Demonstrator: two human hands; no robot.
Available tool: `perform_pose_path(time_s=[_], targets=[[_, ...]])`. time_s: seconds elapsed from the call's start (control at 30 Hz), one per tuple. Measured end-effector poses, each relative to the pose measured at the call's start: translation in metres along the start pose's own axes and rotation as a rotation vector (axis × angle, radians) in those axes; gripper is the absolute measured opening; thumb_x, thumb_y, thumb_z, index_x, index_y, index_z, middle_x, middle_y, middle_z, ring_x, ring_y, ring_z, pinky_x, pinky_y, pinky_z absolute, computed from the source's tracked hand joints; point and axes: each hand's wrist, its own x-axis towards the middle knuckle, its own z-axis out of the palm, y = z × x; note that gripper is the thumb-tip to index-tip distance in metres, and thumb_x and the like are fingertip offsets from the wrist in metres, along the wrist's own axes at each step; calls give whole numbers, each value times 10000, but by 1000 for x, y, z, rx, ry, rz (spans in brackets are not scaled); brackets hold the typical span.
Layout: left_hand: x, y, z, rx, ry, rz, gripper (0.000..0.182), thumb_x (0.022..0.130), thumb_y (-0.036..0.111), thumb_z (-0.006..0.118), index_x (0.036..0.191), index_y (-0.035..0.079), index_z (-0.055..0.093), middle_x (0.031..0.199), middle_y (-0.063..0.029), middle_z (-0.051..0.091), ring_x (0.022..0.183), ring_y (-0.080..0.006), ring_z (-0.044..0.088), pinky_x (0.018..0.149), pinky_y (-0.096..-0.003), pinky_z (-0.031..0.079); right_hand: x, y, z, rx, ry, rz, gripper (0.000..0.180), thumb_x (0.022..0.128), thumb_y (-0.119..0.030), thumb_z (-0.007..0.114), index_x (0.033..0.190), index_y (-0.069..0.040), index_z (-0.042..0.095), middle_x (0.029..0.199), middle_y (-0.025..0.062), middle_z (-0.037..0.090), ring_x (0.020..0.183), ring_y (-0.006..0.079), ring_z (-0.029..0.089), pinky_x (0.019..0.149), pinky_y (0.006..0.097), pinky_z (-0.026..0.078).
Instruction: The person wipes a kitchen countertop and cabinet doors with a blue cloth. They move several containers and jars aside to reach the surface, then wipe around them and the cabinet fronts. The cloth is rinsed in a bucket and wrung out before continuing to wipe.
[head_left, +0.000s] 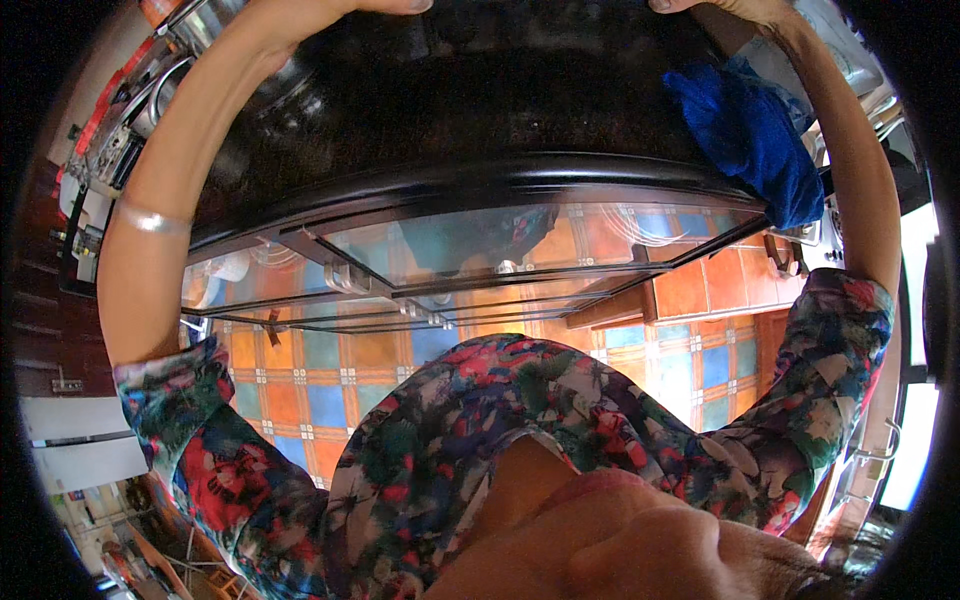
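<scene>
At the top rim of the view, my left hand (375, 6) is cut off, so only its lower part and a fingertip show. My right hand (694, 6) is cropped the same way at the upper right. Both arms reach forward over a glossy black counter surface (487, 97) with a rounded front edge. Whatever the fingers touch or hold lies outside the frame. A crumpled blue cloth (742, 139) is draped over the counter's right end, just inside my right forearm, and hangs down past the edge.
Below the edge are glass-fronted panels (480, 247) with metal handles (346, 279), reflecting the floor. Multicoloured tiles (326, 401) cover the floor. An orange tiled ledge (724, 281) juts out at the right. Metal cookware (199, 28) stands beyond my left arm.
</scene>
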Motion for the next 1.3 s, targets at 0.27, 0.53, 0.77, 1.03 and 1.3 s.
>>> perform_pose_path(time_s=[0.27, 0.53, 0.77, 1.03, 1.3], targets=[[41, -19, 36, 25, -86, -44, 920, 683, 187, 937, 1435, -106, 495, 1488, -275, 518, 1399, -368, 485, 1165, -409, 398, 18, 46, 5, -7, -58, 55, 1438, 642, -110, 965, 1643, -99, -67, 1565, 315, 376, 1435, 397, 396, 1162, 509, 383], [44, -18, 56, 1, -126, -100, 723, 706, 137, 926, 1343, -15, 621, 1343, -172, 640, 1260, -309, 577, 1071, -387, 451, 14, 67, 10, -109, -40, 150, 1497, 670, -155, 943, 1604, -80, -225, 1634, 306, 271, 1461, 382, 363, 1191, 465, 342], [70, -23, 71, -141, -218, 145, 689, 682, 132, 934, 1292, -1, 643, 1306, -148, 648, 1228, -285, 590, 1036, -390, 475, 5, 35, 4, 152, -37, 12, 1250, 785, 37, 809, 1625, -54, -113, 1620, 222, 354, 1409, 318, 440, 1129, 451, 440], [99, -32, 92, -81, -9, 180, 1096, 629, 156, 970, 1495, -35, 327, 1449, -192, 516, 1342, -325, 507, 1151, -399, 408, -142, -35, 36, -639, 6, -108, 732, 903, -428, 760, 1488, -60, 521, 1520, 195, 519, 1408, 359, 503, 1180, 453, 399], [103, -18, 119, 277, 272, 68, 1279, 631, 354, 984, 1564, -26, 195, 1565, -267, 363, 1457, -366, 380, 1216, -437, 329, -155, -10, 59, -594, 243, -252, 396, 946, -12, 652, 1337, -72, 624, 1259, 165, 656, 1164, 372, 638, 1015, 421, 506]])
